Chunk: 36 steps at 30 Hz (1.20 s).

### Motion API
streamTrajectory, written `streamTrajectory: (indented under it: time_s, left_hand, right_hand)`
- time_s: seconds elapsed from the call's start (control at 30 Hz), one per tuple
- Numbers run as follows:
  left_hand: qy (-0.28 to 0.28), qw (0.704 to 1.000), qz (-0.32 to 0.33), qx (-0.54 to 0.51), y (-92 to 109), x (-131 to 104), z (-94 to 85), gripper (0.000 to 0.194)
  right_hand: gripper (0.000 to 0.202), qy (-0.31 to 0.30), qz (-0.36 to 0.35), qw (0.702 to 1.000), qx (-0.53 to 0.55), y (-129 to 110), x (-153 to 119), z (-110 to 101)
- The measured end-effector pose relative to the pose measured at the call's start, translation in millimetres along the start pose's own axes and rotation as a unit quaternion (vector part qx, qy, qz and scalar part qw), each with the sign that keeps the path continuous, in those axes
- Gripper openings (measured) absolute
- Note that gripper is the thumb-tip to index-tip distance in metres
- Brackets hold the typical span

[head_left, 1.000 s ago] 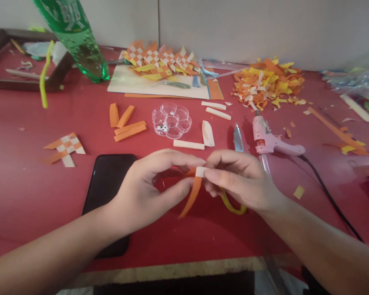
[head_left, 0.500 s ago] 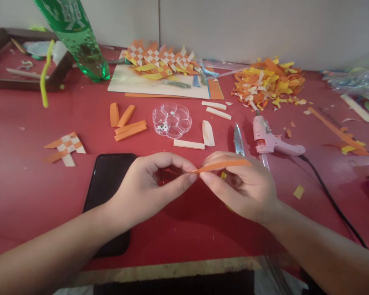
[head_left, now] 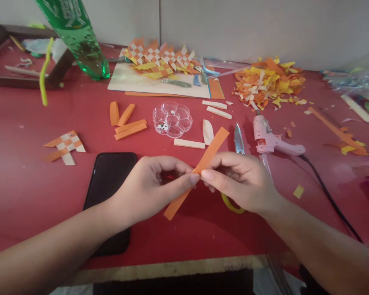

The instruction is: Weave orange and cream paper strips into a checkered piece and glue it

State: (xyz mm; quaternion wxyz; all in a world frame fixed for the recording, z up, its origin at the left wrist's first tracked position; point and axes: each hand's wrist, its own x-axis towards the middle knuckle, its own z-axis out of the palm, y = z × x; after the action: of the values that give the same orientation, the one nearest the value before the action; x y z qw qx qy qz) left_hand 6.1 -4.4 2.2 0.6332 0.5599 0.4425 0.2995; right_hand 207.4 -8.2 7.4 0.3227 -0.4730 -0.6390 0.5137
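Note:
An orange paper strip [head_left: 214, 148] slants between my hands over the red table, its lower end pointing down and left. My left hand [head_left: 153, 190] pinches it near the middle with thumb and fingers. From the other side my right hand [head_left: 242, 182] pinches the same part, the thumbs nearly touching. Beyond the hands are cream paper strips [head_left: 189, 143] and folded orange strips [head_left: 130, 130]. A woven orange and cream paper fish [head_left: 69, 143] lies at the left. Scissors [head_left: 239, 139] lie partly under my right hand, a yellow handle showing below it.
A black phone [head_left: 112, 176] lies beside my left forearm. Behind are a clear flower-shaped palette [head_left: 172, 119], a green bottle [head_left: 86, 49], woven fish [head_left: 160, 59] on paper sheets and a scrap heap [head_left: 269, 84]. A pink glue gun [head_left: 275, 141] with a black cord sits at the right.
The orange strip has turned from nearly edge-on and pointing right to a slant, with both ends now showing. My right hand's fingers have shifted slightly, and more of the yellow scissors handle shows.

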Motion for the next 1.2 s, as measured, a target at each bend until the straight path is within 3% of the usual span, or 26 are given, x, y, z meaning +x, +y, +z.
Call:
streamTrajectory:
  time_s: [0.2, 0.33, 0.43, 1.0, 1.2]
  left_hand:
    - [0.005, 1.0, -0.004, -0.026, -0.7, 1.8, -1.0, 0.006]
    - [0.008, 1.0, -0.006, -0.022, 3.6, 1.5, -2.9, 0.02]
    - [0.01, 1.0, -0.006, -0.011, 3.4, 1.1, -2.6, 0.019]
    - [0.009, 0.983, 0.059, 0.175, 0.3, -0.7, -1.9, 0.029]
    - [0.026, 0.99, 0.049, 0.126, -2.4, -1.4, -0.9, 0.021]
  right_hand:
    - [0.021, 0.002, 0.018, 1.0, 0.004, 1.3, 1.4, -2.0]
    - [0.02, 0.01, 0.023, 1.0, 0.009, 0.3, 2.4, -0.4]
    - [0.018, 0.002, 0.018, 1.0, 0.015, -1.7, 2.4, 0.5]
    - [0.022, -0.05, 0.032, 0.998, 0.029, 3.5, 1.5, -0.2]
    - [0.023, -0.044, 0.03, 0.999, 0.007, 1.2, 3.8, -4.1]
